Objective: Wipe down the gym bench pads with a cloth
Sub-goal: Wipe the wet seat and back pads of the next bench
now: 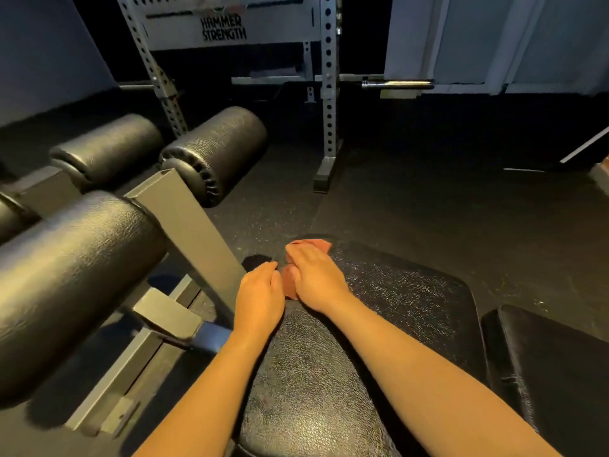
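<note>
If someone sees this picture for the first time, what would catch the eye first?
Most likely the two bare hands in the middle: the right hand presses an orange cloth onto the far end of the black bench pad, with the left hand resting beside it. Next, the big black roller pads on the left, and the white rack lettered HAMMER STRENGTH at the top.
</note>
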Motion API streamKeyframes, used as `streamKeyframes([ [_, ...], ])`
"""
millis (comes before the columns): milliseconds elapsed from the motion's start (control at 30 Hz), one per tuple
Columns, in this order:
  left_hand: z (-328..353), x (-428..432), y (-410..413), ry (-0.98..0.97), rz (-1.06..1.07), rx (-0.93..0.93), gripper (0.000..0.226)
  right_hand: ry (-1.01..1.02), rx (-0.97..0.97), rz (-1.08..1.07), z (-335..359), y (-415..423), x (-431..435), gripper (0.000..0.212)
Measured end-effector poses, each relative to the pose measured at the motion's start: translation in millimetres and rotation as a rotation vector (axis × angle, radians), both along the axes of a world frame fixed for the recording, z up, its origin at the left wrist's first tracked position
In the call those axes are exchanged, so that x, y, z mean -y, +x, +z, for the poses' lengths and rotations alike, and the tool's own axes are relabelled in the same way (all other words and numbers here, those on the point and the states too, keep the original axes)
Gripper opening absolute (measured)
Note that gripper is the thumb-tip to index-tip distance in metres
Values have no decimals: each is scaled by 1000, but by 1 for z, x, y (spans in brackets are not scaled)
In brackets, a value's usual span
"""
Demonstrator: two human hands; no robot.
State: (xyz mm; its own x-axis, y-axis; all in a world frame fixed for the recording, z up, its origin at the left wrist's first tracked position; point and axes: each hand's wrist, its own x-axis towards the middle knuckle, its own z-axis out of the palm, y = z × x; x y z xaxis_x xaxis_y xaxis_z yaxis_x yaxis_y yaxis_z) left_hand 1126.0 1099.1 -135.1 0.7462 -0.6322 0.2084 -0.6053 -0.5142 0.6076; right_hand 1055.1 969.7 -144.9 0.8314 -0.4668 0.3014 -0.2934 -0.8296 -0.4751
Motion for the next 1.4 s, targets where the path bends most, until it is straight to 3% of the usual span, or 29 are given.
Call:
streamKeyframes([
  [100,-5,0,2,-11,45,-43,38,68,-66,-323,-3,13,23,32],
  [200,-7,1,4,-49,65,-45,35,0,-53,-79,-3,33,13,30],
  [300,-2,-9,-5,-133,70,-41,29,108,-21,217,3,28,-15,38],
  [500,-8,-38,-32,-113,51,-2,43,253,16,249,10,-27,-51,46],
  [667,-4,-53,-59,-71,46,50,28,205,2,168,4,-76,-70,48],
  [767,-4,-55,-85,52,-22,122,30,172,30,-97,4,-114,-61,38],
  [833,-1,-49,-109,88,-63,70,34,171,47,-274,2,-135,-58,36],
  [1000,-3,-29,-185,22,-123,64,35,95,94,-180,-11,-191,-68,34],
  [1100,-9,-21,-216,43,-254,122,42,1,63,-363,-23,-243,-53,37],
  [1233,-13,-7,-250,6,-368,103,37,45,6,-538,-39,-288,-26,40],
  [1400,-11,17,-297,16,-447,120,29,197,20,-593,-36,-317,19,36],
])
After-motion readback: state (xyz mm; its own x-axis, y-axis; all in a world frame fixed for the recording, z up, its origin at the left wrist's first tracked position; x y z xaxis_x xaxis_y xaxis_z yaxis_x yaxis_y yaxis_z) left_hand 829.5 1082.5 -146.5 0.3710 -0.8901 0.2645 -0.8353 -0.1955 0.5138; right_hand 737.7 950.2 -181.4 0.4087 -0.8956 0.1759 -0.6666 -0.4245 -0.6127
